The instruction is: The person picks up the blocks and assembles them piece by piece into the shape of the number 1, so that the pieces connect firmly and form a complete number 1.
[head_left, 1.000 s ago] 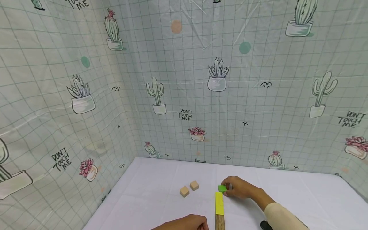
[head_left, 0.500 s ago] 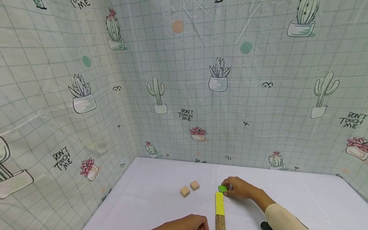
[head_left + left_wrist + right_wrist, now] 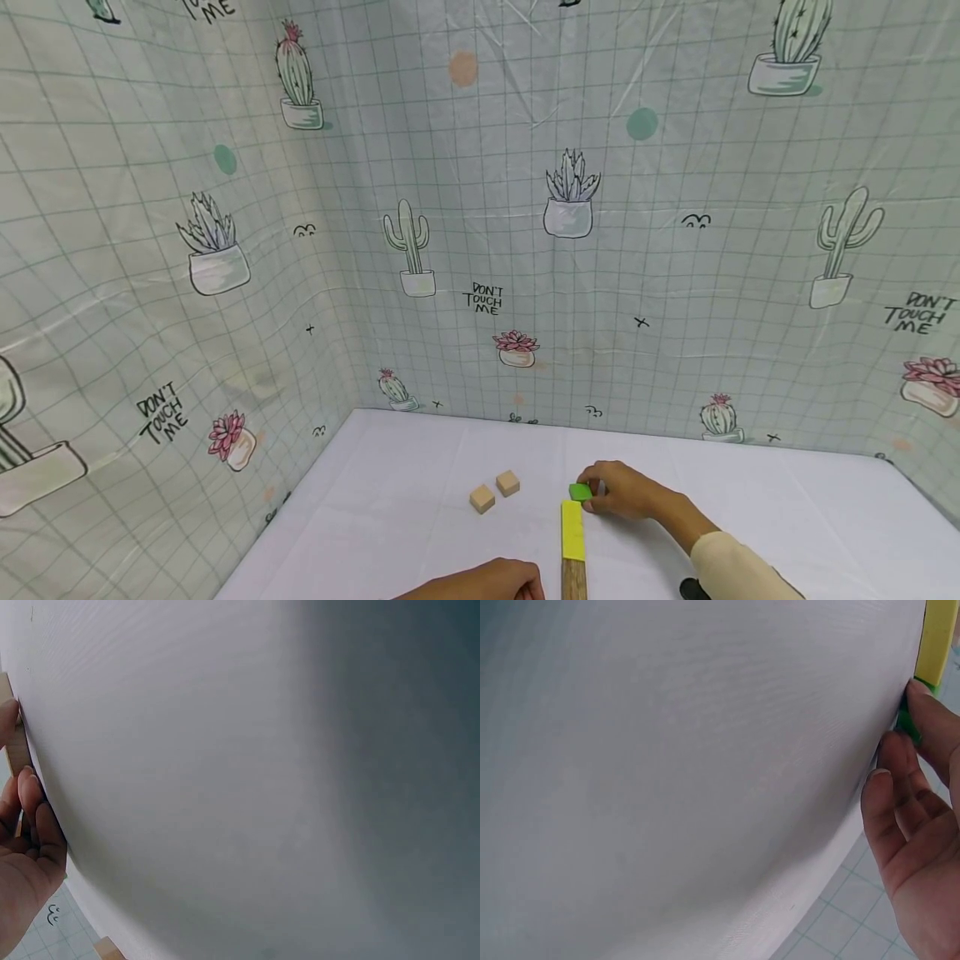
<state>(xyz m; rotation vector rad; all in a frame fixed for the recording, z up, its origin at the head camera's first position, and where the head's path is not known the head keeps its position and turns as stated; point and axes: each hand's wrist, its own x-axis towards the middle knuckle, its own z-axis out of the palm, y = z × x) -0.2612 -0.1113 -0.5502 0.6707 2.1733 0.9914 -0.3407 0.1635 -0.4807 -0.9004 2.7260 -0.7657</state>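
On the white worktop (image 3: 420,467), the right hand (image 3: 626,492) pinches a small green block (image 3: 580,492) just beyond the long yellow block (image 3: 572,531). The left hand (image 3: 495,581) grips the plain wooden bar (image 3: 573,581).

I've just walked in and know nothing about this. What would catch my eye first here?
Probably the small green block that the right hand pinches on the white table, just beyond the far end of a yellow block that lies in line with a wooden block. Two little wooden cubes sit side by side to the left. All around hangs a gridded cactus backdrop that reads "DON'T TOUCH ME".
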